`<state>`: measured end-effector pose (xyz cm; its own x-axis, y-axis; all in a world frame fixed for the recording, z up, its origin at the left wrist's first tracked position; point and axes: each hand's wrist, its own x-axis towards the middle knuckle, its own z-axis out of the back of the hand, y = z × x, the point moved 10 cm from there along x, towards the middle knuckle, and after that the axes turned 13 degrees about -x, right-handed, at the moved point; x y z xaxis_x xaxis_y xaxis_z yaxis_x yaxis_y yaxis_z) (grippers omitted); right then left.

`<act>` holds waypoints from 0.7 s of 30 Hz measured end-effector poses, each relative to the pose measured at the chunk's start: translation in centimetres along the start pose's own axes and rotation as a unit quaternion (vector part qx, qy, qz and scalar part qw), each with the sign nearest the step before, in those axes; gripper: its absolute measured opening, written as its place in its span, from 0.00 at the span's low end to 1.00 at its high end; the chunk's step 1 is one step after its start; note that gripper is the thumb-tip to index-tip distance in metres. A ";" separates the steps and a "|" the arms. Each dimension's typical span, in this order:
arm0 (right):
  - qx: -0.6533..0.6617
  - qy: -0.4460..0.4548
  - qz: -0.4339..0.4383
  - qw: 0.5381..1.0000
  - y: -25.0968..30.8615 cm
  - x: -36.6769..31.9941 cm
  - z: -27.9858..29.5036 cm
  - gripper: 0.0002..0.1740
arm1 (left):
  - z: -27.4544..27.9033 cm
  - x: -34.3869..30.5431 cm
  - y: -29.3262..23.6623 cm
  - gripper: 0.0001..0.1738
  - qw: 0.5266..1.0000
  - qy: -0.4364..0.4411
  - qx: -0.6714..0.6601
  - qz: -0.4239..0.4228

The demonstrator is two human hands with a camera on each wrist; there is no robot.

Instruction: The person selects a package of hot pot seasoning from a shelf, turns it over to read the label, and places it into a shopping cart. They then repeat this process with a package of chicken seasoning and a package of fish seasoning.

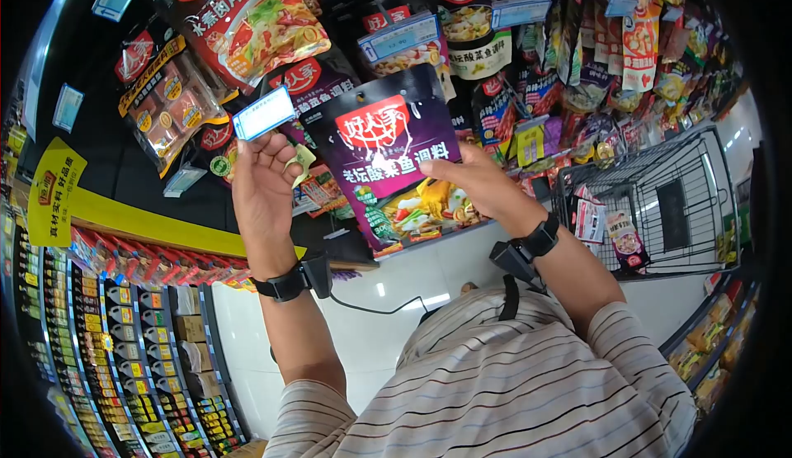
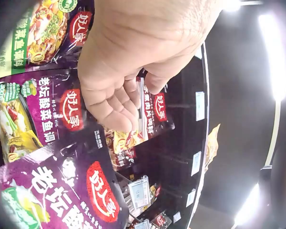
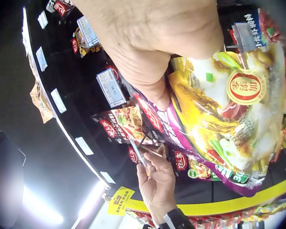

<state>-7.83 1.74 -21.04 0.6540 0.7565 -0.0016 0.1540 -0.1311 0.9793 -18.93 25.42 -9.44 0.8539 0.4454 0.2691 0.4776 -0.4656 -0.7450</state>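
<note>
My right hand (image 1: 495, 190) grips a purple seasoning pouch (image 1: 396, 157) by its right edge, thumb across the printed front. A fish dish is pictured on the pouch's lower part, seen close up in the right wrist view. At the end of a display hook, my left hand (image 1: 266, 186) pinches a white-and-blue price tag (image 1: 264, 111) between thumb and fingers. The tag appears edge-on between them in the left wrist view. More purple pouches (image 2: 52, 112) hang just beside the left hand, partly covered by the held pouch.
Hanging packets, including a large red-and-white pouch (image 1: 252, 25), fill the rack above and to the right. Other price tags (image 1: 400, 37) stick out on hooks. A wire shopping cart (image 1: 685, 202) with a few packs stands at right. A yellow shelf strip (image 1: 173, 231) runs along the left.
</note>
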 end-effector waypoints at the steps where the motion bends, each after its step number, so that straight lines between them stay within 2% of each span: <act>1: -0.007 -0.001 0.001 1.000 -0.1 0.3 -0.1 0.19 | -0.6 -0.1 -0.3 0.22 1.000 0.011 0.000 0.000; 4: -0.008 0.017 0.021 1.000 0.5 1.1 -1.4 0.19 | -1.5 0.0 -1.1 0.22 1.000 0.022 0.004 -0.002; 8: -0.075 0.042 0.018 0.996 0.9 2.2 -2.9 0.17 | -1.7 0.4 -2.1 0.25 1.000 0.017 0.006 -0.001; 12: -0.073 0.065 0.078 0.992 2.9 2.7 -4.4 0.19 | -1.6 0.5 -2.6 0.27 1.000 0.009 0.018 0.000; 16: -0.110 0.049 0.063 0.991 2.7 3.7 -4.7 0.21 | -1.9 0.6 -2.7 0.27 1.000 0.004 0.027 0.000; 19: -0.074 0.076 0.081 0.991 1.8 5.6 -5.8 0.21 | -2.6 0.6 -2.5 0.27 0.998 0.057 0.015 0.017; 21: -0.076 0.080 0.066 0.992 1.5 6.1 -6.2 0.22 | -2.5 0.6 -2.6 0.27 0.998 0.052 0.018 0.014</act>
<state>-8.16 10.10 -18.30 0.5339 0.8324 0.1485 -0.0463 -0.1466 0.9881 -19.10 24.96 -5.84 0.8845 0.3505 0.3079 0.4469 -0.4476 -0.7745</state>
